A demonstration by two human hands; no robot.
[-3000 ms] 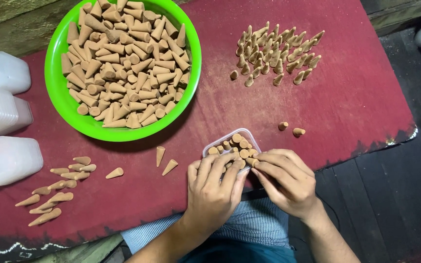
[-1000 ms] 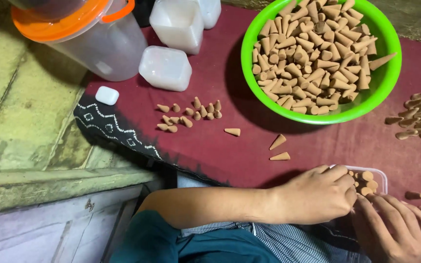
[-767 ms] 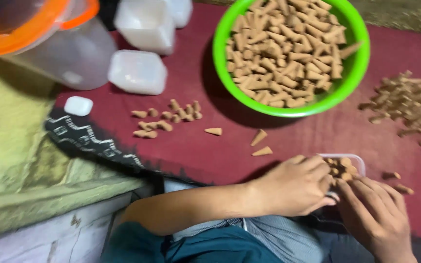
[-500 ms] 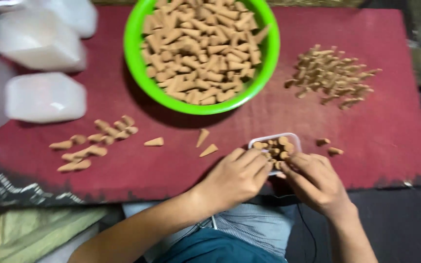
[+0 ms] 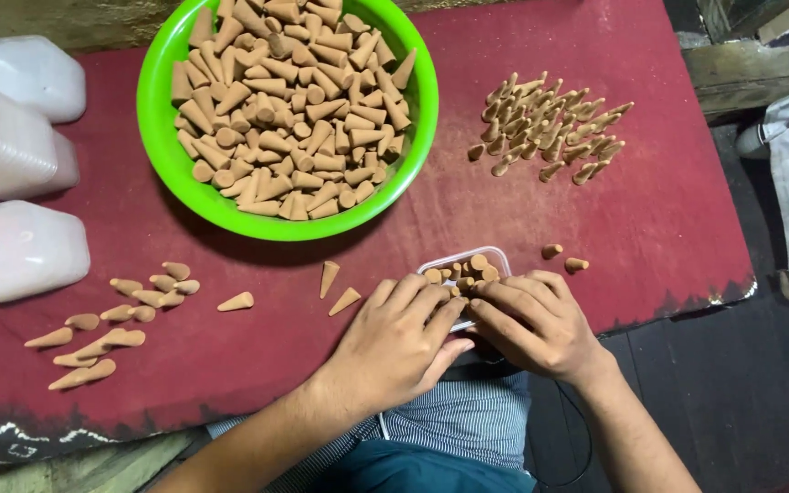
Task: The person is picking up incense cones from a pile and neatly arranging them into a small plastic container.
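Note:
A small clear plastic box [image 5: 495, 255] packed with tan cones sits on the red cloth [image 5: 668, 219] near its front edge. My left hand [image 5: 394, 342] lies over the box's left side, fingers on the cones. My right hand [image 5: 536, 319] covers its lower right side, fingertips touching the cones too. Much of the box is hidden under both hands. A green bowl [image 5: 162, 146] heaped with the same cones stands at the back.
A cluster of upright cones [image 5: 550, 128] stands at the back right. Loose cones [image 5: 111, 319] lie at the left, two [image 5: 335, 288] beside my left hand, two [image 5: 563, 257] right of the box. White plastic containers [image 5: 15, 246] line the left edge.
The view swung far left to an orange-lidded tub and the cloth's edge, then back over the table. Both hands stayed on the small box throughout.

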